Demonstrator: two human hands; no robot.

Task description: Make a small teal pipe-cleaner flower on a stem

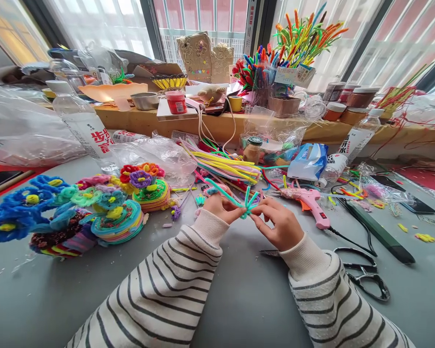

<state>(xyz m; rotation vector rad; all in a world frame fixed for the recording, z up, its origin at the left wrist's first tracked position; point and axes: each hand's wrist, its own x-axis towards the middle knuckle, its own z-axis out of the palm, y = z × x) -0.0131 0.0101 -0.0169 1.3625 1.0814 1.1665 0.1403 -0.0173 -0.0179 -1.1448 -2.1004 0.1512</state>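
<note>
Over the middle of the grey table, my left hand (pixel 223 207) pinches a teal pipe cleaner (pixel 247 207) bent into several loops that meet at one point. One long straight end of it sticks out up and to the left, past my left fingers. From the other side my right hand (pixel 277 220) closes thumb and fingertips on the looped part. Both hands are close together, almost touching at the loops. Under my right wrist lies a pair of scissors (pixel 369 278), its black handles showing and its blades partly hidden by the sleeve.
A pink glue gun (pixel 313 205) with a black cord lies right of my hands. Finished pipe-cleaner flowers (pixel 32 199) in decorated pots stand at the left. Behind are a bundle of loose pipe cleaners (pixel 228 164), a small jar (pixel 253 150) and a water bottle (pixel 81 123).
</note>
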